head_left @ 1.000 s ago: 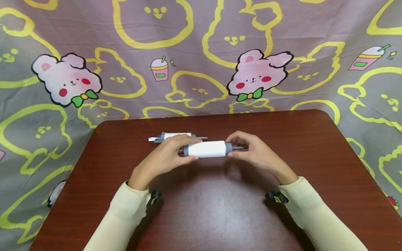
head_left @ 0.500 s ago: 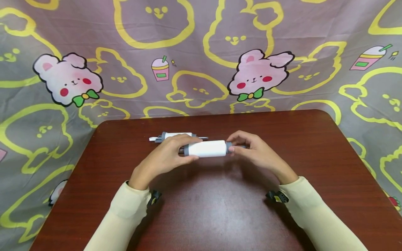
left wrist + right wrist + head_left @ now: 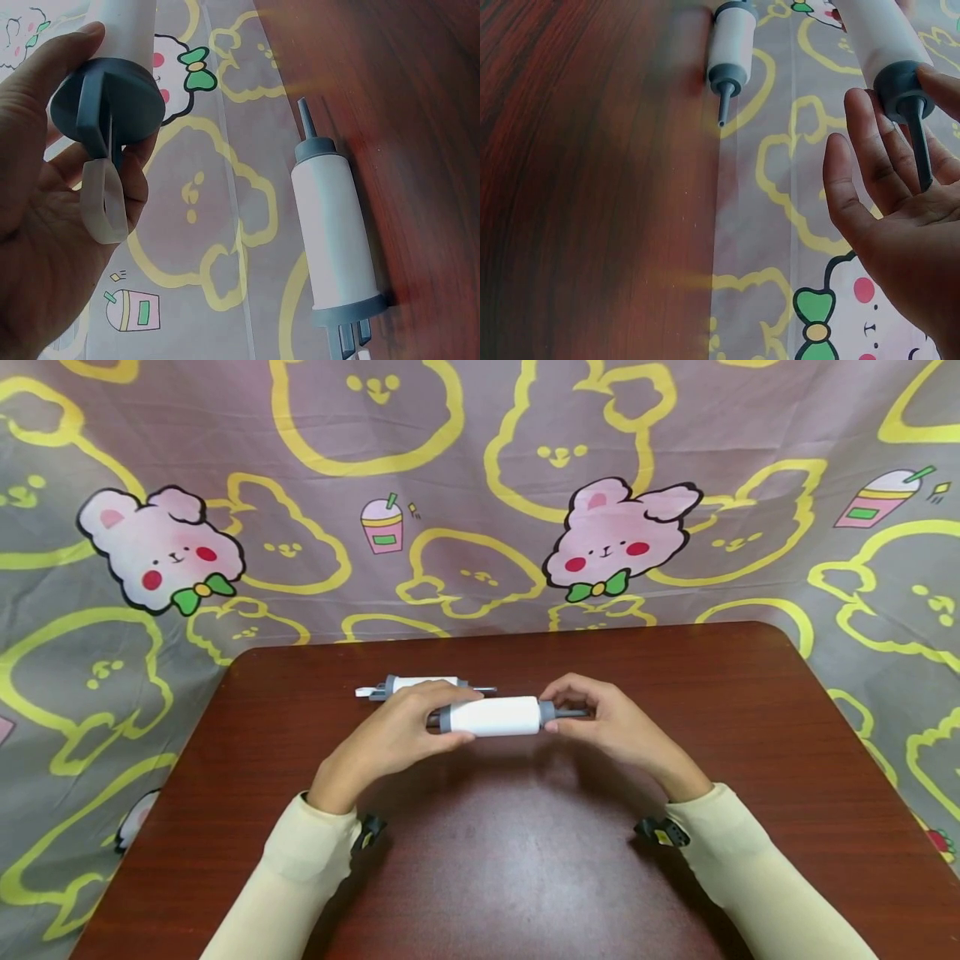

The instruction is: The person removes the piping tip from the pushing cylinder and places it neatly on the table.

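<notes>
A white hand pump [image 3: 495,717] with grey ends lies level between my two hands above the table. My left hand [image 3: 393,727] holds the barrel near its grey handle end; in the left wrist view, a pale loop [image 3: 103,202] sticks out of that end. My right hand [image 3: 607,718] pinches the grey collar [image 3: 904,82] at the other end with the thumb and fingers. The slim nozzle [image 3: 919,142] points into the right palm. Behind the left hand, a second pump [image 3: 334,232] of the same kind lies on the table, partly hidden in the head view.
The dark red-brown wooden table [image 3: 510,860] has rounded far corners. A patterned cloth [image 3: 480,485] with rabbits and cups hangs behind it and along both sides.
My right thumb had shifted up over the collar and nozzle half a second ago and is lower again now, showing the nozzle. The left hand and both pumps keep their places.
</notes>
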`<state>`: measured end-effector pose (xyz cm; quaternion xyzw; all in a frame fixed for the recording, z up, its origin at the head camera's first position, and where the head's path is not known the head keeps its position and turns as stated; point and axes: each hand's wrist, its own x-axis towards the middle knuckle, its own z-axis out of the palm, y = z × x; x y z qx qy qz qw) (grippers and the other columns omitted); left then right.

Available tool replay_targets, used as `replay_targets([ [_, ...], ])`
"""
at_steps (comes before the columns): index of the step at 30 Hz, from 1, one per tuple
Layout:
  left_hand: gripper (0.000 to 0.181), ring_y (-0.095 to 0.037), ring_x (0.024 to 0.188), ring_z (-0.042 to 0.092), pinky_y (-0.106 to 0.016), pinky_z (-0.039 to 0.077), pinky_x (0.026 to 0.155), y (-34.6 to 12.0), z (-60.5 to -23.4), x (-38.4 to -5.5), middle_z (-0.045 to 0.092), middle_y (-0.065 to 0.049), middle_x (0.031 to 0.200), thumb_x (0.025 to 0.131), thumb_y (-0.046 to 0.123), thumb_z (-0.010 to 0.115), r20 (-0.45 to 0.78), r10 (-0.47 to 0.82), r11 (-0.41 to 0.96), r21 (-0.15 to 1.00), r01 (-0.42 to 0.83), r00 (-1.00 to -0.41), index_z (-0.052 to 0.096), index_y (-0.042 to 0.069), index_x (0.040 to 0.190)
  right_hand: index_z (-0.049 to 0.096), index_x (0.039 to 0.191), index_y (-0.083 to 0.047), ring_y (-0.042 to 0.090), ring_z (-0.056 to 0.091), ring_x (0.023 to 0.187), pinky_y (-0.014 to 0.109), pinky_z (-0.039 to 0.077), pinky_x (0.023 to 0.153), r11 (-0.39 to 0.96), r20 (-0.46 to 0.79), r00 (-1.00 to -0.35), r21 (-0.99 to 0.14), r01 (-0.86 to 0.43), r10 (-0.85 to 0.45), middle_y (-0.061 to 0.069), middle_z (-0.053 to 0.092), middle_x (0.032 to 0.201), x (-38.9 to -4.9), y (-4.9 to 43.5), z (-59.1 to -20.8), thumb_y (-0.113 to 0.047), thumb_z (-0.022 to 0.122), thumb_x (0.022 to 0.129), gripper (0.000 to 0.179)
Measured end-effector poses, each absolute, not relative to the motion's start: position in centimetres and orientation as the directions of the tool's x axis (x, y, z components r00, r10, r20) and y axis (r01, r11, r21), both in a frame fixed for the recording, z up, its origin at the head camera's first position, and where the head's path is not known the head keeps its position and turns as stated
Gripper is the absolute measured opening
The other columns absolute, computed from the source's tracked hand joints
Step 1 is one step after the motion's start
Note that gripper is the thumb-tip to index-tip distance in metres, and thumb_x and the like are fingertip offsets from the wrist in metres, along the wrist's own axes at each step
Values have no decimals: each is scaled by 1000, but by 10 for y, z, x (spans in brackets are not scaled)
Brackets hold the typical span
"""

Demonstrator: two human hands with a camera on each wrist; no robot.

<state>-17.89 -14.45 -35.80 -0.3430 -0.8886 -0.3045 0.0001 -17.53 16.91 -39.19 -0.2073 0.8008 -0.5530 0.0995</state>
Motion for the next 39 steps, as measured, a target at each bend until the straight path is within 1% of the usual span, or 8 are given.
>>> replay_targets([
  [10, 49, -20, 110, 67, -41, 57, 93, -146, -358, -178, 73, -5, 128, 87, 22, 88, 207, 601, 587, 540, 603, -772, 71, 14, 133, 66, 124, -18, 28, 67, 103, 37, 58, 86, 317, 61, -894, -922, -220, -443, 8, 71, 117, -176, 167, -391, -11, 80, 93, 34],
  [17, 49, -20, 109, 67, -40, 57, 92, -147, -359, -177, 73, -5, 128, 87, 22, 88, 205, 602, 590, 537, 603, -772, 71, 14, 133, 67, 124, -17, 27, 67, 103, 34, 58, 86, 315, 68, -894, -922, -225, -442, 7, 71, 117, -177, 167, -392, -18, 78, 96, 30],
  [23, 48, -19, 107, 67, -40, 57, 91, -148, -359, -178, 73, -5, 127, 87, 21, 88, 214, 606, 582, 537, 611, -766, 72, 15, 132, 66, 124, -14, 33, 71, 97, 42, 60, 84, 277, 52, -890, -940, -197, -454, 10, 74, 110, -179, 167, -394, -19, 71, 101, 24],
  [26, 48, -18, 107, 66, -39, 57, 91, -147, -359, -178, 73, -4, 127, 87, 23, 88, 215, 610, 582, 532, 615, -763, 72, 15, 132, 66, 123, -12, 34, 73, 94, 43, 61, 84, 263, 44, -889, -948, -182, -456, 11, 74, 108, -180, 167, -395, -19, 70, 102, 23],
  [28, 48, -18, 106, 66, -38, 57, 91, -146, -359, -179, 73, -3, 126, 87, 24, 88, 213, 611, 585, 528, 616, -763, 72, 16, 132, 66, 123, -11, 34, 73, 93, 42, 61, 83, 266, 45, -890, -946, -183, -453, 12, 74, 107, -180, 167, -395, -18, 71, 101, 23],
  [30, 48, -18, 106, 66, -38, 56, 90, -146, -359, -179, 73, -3, 126, 87, 24, 88, 209, 610, 587, 528, 613, -764, 72, 16, 132, 67, 122, -12, 31, 73, 94, 39, 61, 83, 277, 48, -893, -942, -189, -447, 11, 74, 108, -180, 168, -395, -17, 72, 100, 23],
  [35, 47, -18, 105, 65, -37, 56, 90, -145, -358, -179, 73, -3, 125, 87, 23, 88, 196, 608, 593, 532, 604, -769, 72, 16, 131, 68, 121, -15, 29, 69, 99, 32, 57, 84, 298, 56, -897, -932, -204, -437, 8, 73, 110, -179, 168, -395, -19, 77, 97, 26],
  [39, 48, -19, 106, 65, -38, 56, 91, -145, -358, -179, 73, -4, 126, 87, 22, 88, 188, 602, 597, 539, 594, -776, 72, 16, 131, 68, 123, -17, 29, 67, 103, 33, 57, 85, 304, 52, -898, -931, -202, -436, 6, 72, 113, -179, 168, -395, -20, 80, 94, 31],
])
